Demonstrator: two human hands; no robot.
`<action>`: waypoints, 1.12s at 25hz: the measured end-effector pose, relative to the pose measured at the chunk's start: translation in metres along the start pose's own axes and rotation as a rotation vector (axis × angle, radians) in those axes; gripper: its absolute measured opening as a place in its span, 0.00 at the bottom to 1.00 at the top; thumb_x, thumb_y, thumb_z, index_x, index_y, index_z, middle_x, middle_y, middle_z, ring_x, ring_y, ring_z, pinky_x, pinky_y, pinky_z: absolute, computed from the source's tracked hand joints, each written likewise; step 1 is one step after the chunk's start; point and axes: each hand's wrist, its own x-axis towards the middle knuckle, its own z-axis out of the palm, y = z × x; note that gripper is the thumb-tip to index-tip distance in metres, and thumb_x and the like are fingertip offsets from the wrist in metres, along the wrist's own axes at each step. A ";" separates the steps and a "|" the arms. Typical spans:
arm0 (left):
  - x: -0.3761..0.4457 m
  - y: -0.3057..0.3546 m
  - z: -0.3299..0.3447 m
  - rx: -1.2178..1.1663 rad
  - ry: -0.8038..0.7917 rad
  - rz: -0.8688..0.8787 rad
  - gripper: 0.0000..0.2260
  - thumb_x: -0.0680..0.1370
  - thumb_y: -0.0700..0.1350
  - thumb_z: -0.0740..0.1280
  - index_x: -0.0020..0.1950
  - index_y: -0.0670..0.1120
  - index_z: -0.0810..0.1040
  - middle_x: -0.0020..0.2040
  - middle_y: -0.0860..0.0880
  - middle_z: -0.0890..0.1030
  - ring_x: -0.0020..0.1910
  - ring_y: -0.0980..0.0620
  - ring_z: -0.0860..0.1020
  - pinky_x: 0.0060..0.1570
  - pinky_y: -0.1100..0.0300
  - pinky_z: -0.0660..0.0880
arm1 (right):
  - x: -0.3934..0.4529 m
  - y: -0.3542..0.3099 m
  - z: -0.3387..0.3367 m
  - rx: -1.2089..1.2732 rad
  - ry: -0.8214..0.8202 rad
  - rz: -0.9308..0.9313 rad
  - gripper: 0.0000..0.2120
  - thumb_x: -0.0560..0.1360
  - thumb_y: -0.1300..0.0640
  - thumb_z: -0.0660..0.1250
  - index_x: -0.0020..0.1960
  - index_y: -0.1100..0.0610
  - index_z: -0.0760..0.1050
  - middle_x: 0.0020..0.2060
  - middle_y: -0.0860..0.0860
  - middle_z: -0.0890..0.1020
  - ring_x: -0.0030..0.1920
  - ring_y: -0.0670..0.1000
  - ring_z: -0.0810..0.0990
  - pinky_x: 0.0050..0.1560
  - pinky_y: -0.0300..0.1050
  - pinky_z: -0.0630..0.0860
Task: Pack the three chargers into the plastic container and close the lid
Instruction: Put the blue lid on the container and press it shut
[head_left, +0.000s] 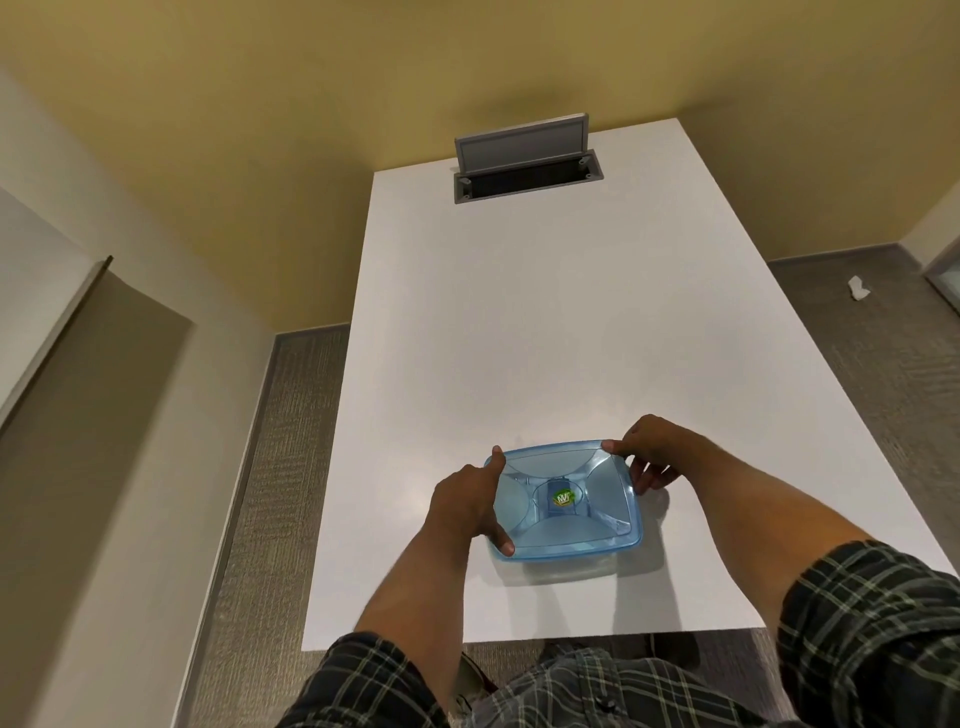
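A translucent blue plastic container (566, 501) with its lid on rests near the front of the white table (519, 312). A green and yellow sticker (562, 499) shows at the lid's middle. My left hand (467, 506) grips the container's left edge, with the thumb at the near left corner and a finger on the far left corner. At the far right corner, my right hand (649, 454) pinches the lid's rim. No chargers can be made out through the blue plastic.
A grey cable hatch (524, 163) stands open at the table's far end. Grey carpet lies on both sides of the table, with a crumpled white scrap (857, 288) on the floor at the right. A yellow wall is behind.
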 end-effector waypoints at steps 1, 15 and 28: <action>-0.001 0.000 -0.001 -0.013 0.001 -0.001 0.64 0.57 0.59 0.84 0.82 0.52 0.46 0.61 0.42 0.79 0.59 0.41 0.79 0.52 0.50 0.77 | -0.002 0.000 0.001 -0.002 -0.002 -0.005 0.21 0.80 0.44 0.68 0.53 0.65 0.75 0.36 0.63 0.83 0.29 0.57 0.83 0.31 0.40 0.75; 0.027 0.019 -0.025 -0.509 0.220 -0.234 0.18 0.81 0.53 0.64 0.54 0.39 0.82 0.57 0.40 0.83 0.60 0.40 0.79 0.54 0.54 0.76 | -0.015 0.059 0.024 -0.128 0.014 -0.287 0.59 0.54 0.36 0.84 0.77 0.41 0.57 0.47 0.52 0.83 0.32 0.48 0.84 0.30 0.43 0.79; 0.046 -0.010 0.006 -1.178 0.253 -0.570 0.23 0.67 0.54 0.82 0.38 0.38 0.76 0.42 0.39 0.81 0.45 0.44 0.81 0.55 0.47 0.81 | -0.010 0.067 0.028 -0.229 -0.188 -0.354 0.56 0.59 0.46 0.86 0.78 0.46 0.56 0.54 0.48 0.82 0.38 0.47 0.85 0.38 0.47 0.82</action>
